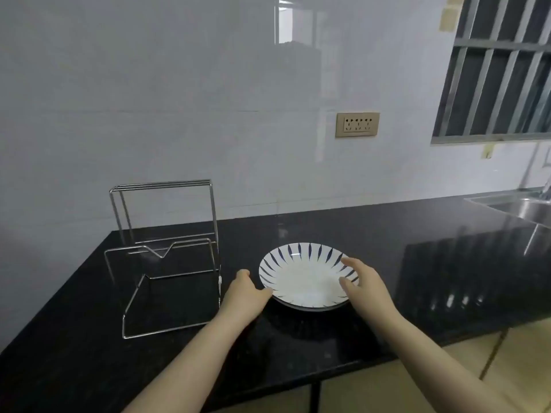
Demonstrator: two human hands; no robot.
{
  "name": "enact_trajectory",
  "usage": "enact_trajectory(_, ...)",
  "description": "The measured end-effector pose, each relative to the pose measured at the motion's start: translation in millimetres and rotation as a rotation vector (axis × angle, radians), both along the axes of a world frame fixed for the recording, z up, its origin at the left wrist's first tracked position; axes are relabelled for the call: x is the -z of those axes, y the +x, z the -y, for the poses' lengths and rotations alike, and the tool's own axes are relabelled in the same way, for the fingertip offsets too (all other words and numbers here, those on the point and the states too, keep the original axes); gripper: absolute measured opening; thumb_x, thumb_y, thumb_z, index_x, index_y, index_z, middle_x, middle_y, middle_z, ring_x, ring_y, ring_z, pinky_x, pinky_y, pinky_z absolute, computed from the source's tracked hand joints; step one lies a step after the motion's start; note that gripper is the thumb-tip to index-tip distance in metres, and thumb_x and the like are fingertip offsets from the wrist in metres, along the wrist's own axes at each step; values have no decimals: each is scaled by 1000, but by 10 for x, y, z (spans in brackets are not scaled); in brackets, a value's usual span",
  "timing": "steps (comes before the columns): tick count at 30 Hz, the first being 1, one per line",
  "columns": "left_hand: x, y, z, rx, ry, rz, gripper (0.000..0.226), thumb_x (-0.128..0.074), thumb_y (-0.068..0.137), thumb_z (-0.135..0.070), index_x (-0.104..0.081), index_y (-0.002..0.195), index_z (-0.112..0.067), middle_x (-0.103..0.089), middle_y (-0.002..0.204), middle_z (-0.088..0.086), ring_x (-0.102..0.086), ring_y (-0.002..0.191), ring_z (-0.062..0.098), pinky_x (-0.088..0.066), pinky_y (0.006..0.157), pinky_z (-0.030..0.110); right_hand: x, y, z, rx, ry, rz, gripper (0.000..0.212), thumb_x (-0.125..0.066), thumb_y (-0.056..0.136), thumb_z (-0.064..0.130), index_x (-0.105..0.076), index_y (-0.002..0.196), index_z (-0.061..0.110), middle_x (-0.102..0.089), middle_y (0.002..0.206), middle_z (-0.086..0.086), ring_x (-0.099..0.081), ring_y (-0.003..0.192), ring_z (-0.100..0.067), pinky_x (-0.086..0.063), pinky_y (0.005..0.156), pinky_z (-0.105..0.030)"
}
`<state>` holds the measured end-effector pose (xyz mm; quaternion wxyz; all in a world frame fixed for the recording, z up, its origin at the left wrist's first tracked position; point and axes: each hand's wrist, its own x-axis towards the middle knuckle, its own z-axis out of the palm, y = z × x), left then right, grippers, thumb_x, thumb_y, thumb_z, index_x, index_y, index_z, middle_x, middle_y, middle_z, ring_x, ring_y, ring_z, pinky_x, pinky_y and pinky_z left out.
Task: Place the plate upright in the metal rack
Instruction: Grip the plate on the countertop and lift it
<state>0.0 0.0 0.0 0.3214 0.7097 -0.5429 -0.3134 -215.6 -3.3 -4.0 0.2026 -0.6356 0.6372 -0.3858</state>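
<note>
A white plate point(301, 278) with dark blue stripes around its rim lies flat on the black counter point(417, 263). To its left stands an empty metal wire rack point(167, 257) with upright dividers. My left hand point(246, 293) rests at the plate's left edge, its thumb touching the rim. Over the plate's right side hovers my right hand point(365, 283), fingers spread, thumb and forefinger above the rim. Neither hand has closed around the plate.
A steel sink point(518, 208) sits at the far right of the counter. A wall socket point(357, 124) and a barred window point(501, 70) are on the tiled wall behind. The counter's front edge runs just below my forearms.
</note>
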Motion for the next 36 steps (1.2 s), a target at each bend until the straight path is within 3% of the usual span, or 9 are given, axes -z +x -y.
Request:
enact_trajectory(7,-56,-98,161,-15,53,-8,84,-64,74,-21,-20,145,-7,-48,135,15,-60,94,29,-57,81,40,12,-103,200,54,147,146,73,-58,85,18,-20,148,11,-31,154,-8,-34,139,-26,-34,107,-39)
enact_trajectory(10,-64,-150,220,-58,68,-138,82,-66,74,-12,-21,142,-2,-47,133,14,-55,90,27,-59,67,37,-21,-131,243,103,163,170,73,-57,85,18,-19,147,6,-47,138,-14,-47,125,-28,-40,97,-36)
enact_trajectory(14,-6,-196,316,-135,90,-339,64,-69,72,-3,-32,124,6,-48,100,9,-56,86,29,-57,56,37,-40,-171,302,143,267,193,61,-54,84,14,-31,139,-1,-56,112,-12,-57,100,-28,-49,81,-36)
enact_trajectory(18,59,-181,359,-124,95,-401,46,-65,72,1,-46,114,6,-56,104,14,-60,79,27,-53,35,28,-21,-232,347,96,393,327,31,-53,79,8,-59,102,-11,-66,101,-25,-61,74,-31,-56,56,-34)
enact_trajectory(20,65,-185,361,-87,112,-391,14,-57,76,2,-59,89,0,-60,94,15,-59,66,23,-52,36,27,7,-254,361,64,432,401,28,-54,80,6,-62,99,-13,-65,85,-22,-61,62,-29,-52,48,-30)
enact_trajectory(22,67,-192,376,-75,134,-380,13,-50,78,2,-58,72,-6,-60,81,13,-56,60,22,-51,37,27,22,-254,352,51,458,454,21,-54,82,5,-61,94,-10,-62,77,-18,-60,56,-26,-51,41,-25)
enact_trajectory(27,24,-216,375,-106,144,-429,19,-43,81,6,-57,74,-3,-59,72,12,-56,59,24,-47,29,22,60,-233,373,63,441,508,12,-46,79,-7,-56,84,-7,-58,74,-17,-58,58,-29,-50,38,-24)
enact_trajectory(33,6,-184,332,-112,105,-353,15,-43,82,2,-58,87,-1,-61,80,11,-56,59,20,-42,28,16,59,-206,344,80,365,480,13,-41,77,-7,-49,69,1,-56,68,-17,-57,58,-32,-54,56,-36)
enact_trajectory(36,-81,-137,286,-97,59,-335,14,-45,82,1,-58,88,1,-60,79,10,-56,57,20,-43,30,17,-5,-177,286,73,282,520,15,-40,76,-8,-46,70,5,-49,67,-17,-49,55,-27,-47,47,-29)
